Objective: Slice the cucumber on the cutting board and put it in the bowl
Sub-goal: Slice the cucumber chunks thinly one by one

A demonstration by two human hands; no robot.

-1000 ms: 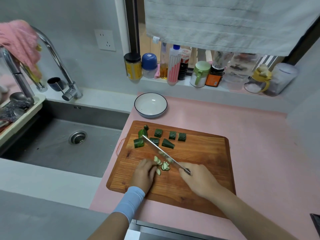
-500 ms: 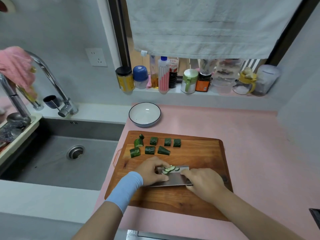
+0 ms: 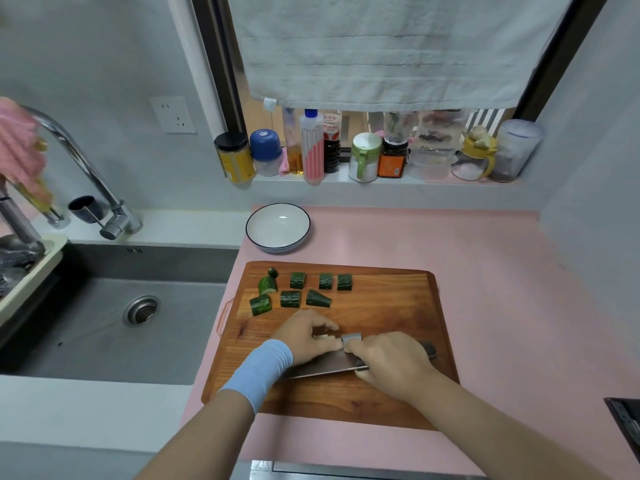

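Green cucumber chunks lie beyond right hand's grip on knife.

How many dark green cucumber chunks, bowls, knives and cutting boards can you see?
cucumber chunks: 7
cucumber stem tip: 1
bowl: 1
knife: 1
cutting board: 1
Total: 11

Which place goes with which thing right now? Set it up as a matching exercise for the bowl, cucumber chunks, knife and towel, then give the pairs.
Things:
1. bowl
2. cucumber chunks
3. knife
4. towel

Places:
A. hanging at the top of the view
B. gripped by the right hand, blade lying flat
C. on the pink counter, beyond the cutting board
D. far-left part of the board

Pairs: 1-C, 2-D, 3-B, 4-A
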